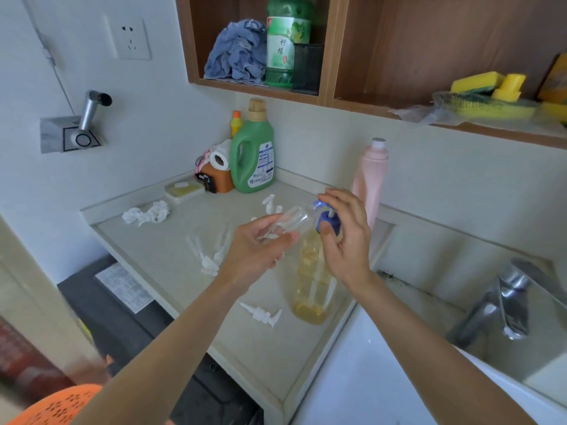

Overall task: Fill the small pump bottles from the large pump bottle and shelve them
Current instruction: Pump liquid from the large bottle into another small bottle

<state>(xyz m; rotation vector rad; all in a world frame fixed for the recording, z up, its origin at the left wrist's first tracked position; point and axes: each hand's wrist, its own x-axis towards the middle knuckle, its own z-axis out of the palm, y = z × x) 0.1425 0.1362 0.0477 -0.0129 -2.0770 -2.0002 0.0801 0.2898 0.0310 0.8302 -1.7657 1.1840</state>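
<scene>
Barely started imo: left hand [257, 243] grip clamped on an empty small bottle [288, 220], mouth at the nozzle under the right hand [343, 231], whose fingers press the large pump bottle [313, 280], with loose pump tops [264, 314] lying on the worktop [171, 240] below, nothing shelved.

I see the large pump bottle [311, 283] standing upright on the counter, clear with amber liquid low inside and a blue pump head. A clear, empty small pump bottle [287, 223] is tilted, mouth at the spout. A white pump top [264, 314] lies nearby.
</scene>
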